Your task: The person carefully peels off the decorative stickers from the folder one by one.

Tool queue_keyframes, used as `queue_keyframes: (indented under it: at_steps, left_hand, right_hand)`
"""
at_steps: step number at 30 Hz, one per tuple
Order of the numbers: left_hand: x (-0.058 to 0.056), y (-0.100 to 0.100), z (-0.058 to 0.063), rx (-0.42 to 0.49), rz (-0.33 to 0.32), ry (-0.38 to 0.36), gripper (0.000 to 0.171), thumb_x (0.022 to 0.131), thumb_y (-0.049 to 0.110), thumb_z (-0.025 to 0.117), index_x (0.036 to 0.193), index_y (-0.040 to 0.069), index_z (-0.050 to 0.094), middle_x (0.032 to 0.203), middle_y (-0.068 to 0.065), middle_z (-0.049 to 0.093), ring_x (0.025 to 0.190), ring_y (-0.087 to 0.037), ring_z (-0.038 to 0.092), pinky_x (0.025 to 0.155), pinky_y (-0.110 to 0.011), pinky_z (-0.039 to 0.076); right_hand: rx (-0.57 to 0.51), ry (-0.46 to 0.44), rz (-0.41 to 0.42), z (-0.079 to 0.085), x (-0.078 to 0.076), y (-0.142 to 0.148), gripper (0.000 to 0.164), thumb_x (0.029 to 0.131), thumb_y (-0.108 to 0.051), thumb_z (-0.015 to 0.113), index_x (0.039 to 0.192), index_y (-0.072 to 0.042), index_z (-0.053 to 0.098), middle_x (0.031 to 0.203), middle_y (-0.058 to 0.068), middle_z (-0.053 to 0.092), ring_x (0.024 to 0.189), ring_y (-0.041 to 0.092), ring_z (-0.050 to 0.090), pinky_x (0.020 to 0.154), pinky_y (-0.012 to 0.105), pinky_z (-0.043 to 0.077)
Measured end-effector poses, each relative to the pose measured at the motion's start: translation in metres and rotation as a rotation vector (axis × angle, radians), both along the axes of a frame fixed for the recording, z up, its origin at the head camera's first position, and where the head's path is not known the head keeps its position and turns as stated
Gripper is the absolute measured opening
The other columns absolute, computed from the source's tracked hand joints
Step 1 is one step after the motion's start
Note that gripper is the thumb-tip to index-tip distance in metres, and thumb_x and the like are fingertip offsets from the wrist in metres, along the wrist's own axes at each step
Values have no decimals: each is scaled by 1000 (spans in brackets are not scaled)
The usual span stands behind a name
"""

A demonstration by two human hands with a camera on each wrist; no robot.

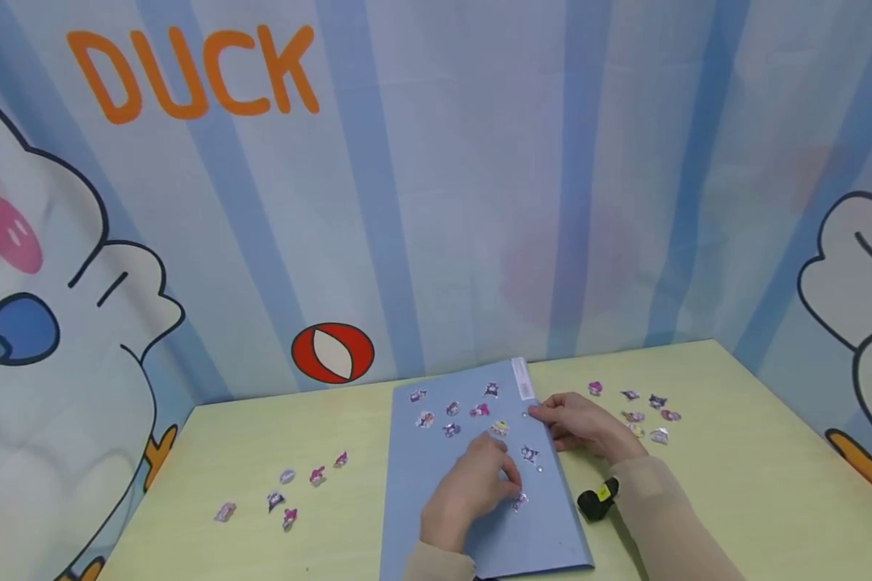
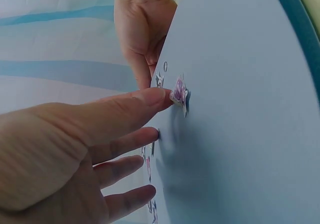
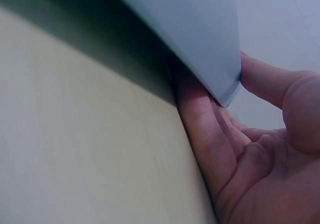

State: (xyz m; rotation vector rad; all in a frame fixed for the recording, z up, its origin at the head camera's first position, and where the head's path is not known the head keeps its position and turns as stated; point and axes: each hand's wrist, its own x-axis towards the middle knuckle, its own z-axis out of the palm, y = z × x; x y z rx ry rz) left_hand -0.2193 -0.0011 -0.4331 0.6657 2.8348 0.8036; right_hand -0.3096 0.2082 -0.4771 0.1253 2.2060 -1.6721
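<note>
A blue folder lies on the table, with several small cartoon stickers scattered over its upper half. My left hand is over its lower right part, thumb and index finger pinching a small purple-and-white sticker. That sticker stands partly off the folder's surface in the left wrist view, while the other fingers spread toward the cover. At the folder's right edge, my right hand grips the cover between thumb and fingers. The right wrist view has the fingers under the raised edge and the thumb on the cover.
Loose stickers lie on the pale yellow table left of the folder. More stickers sit to its right, beyond the right hand. A black object with a yellow label is by the right wrist. Behind hangs a striped cloth.
</note>
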Motion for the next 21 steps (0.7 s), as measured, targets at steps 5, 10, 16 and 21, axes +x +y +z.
queue_keyframes:
  at_steps: [5,10,16,21]
  left_hand:
    - [1,4,1,-16,9,-33,23,77,12,83,62,18,67,125,-11,61,138,-34,37,111,-44,31]
    - [3,6,1,-35,2,2,26,78,13,82,61,18,62,126,-10,60,140,-35,33,109,-48,34]
    - [5,3,0,-56,-25,34,24,80,13,79,64,17,62,122,-8,61,139,-33,35,108,-47,36]
    - [7,0,5,-61,-56,60,21,84,9,74,68,16,62,120,-7,61,138,-31,37,110,-43,34]
  right_hand:
    - [-10,2,1,0,1,0,38,94,-36,66,107,0,57,92,13,66,73,20,61,59,27,52]
    - [-8,-1,-7,0,-1,1,38,94,-35,65,108,0,57,93,14,67,74,21,63,60,27,53]
    - [0,-11,3,-2,-1,1,39,94,-36,66,109,-1,57,93,14,67,74,20,63,59,27,53]
    - [2,5,3,-1,0,0,38,94,-35,66,108,0,57,92,13,66,74,20,62,60,28,53]
